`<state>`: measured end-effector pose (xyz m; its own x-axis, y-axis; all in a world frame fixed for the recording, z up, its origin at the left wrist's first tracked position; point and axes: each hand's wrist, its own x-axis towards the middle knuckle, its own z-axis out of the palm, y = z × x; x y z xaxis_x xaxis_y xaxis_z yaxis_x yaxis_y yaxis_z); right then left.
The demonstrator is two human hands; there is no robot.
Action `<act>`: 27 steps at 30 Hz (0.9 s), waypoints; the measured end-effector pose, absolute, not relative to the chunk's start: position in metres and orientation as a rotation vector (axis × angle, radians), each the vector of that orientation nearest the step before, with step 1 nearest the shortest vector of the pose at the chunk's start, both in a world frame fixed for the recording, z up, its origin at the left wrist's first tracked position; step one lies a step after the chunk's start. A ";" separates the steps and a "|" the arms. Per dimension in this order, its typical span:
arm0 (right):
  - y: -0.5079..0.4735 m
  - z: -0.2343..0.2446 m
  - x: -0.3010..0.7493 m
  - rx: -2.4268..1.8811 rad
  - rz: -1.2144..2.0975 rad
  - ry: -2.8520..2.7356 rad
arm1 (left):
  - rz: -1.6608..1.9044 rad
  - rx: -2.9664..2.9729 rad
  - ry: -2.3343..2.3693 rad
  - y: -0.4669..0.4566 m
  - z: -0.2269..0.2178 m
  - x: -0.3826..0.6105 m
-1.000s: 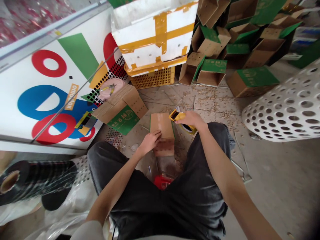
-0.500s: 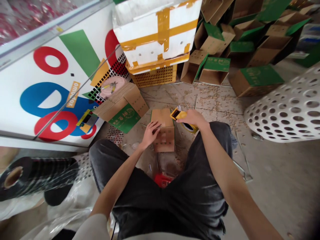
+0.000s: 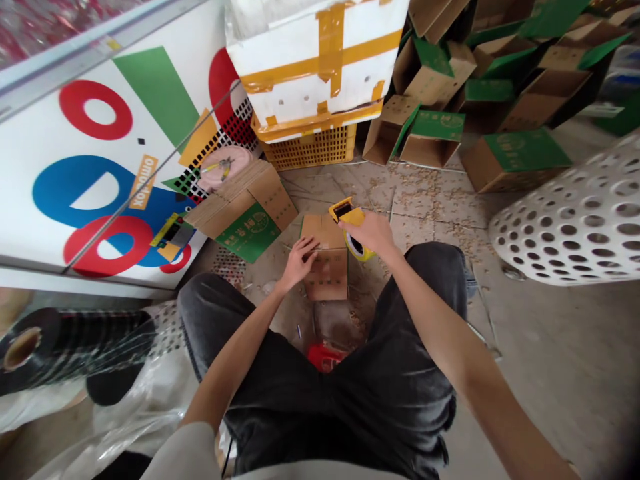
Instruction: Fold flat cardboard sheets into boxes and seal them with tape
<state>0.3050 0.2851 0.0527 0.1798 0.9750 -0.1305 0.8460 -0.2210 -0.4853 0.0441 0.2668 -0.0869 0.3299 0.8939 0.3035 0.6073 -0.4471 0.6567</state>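
Left hand point(image 3: 299, 265) and right hand point(image 3: 374, 233) are apart in the head view: the left rests with its fingers loosely spread at the left edge of a small brown carton point(image 3: 326, 275), while the right is clamped around a yellow tape dispenser point(image 3: 356, 216). That carton sits on the floor point(image 3: 420, 207) between the person's knees. The dispenser is at its far right corner; whether it touches the cardboard I cannot tell from this angle. Left of the carton stands a bundle of folded cartons point(image 3: 253, 223); beyond, a taped white foam box point(image 3: 285, 67) rests on a yellow crate point(image 3: 320, 148).
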 end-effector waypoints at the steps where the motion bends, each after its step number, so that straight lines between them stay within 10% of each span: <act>1: 0.283 0.058 0.301 -2.170 0.599 -1.713 | 0.892 2.172 1.314 0.268 -0.085 0.043; 27: 0.270 0.040 0.282 -2.169 0.492 -1.615 | 0.941 2.142 1.319 0.276 -0.092 0.041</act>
<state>0.2822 0.2698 0.0400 0.2743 0.9605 -0.0467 0.8232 -0.2597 -0.5049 0.0413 0.2761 -0.0922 0.3092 0.8975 0.3145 0.5892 -0.4404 0.6775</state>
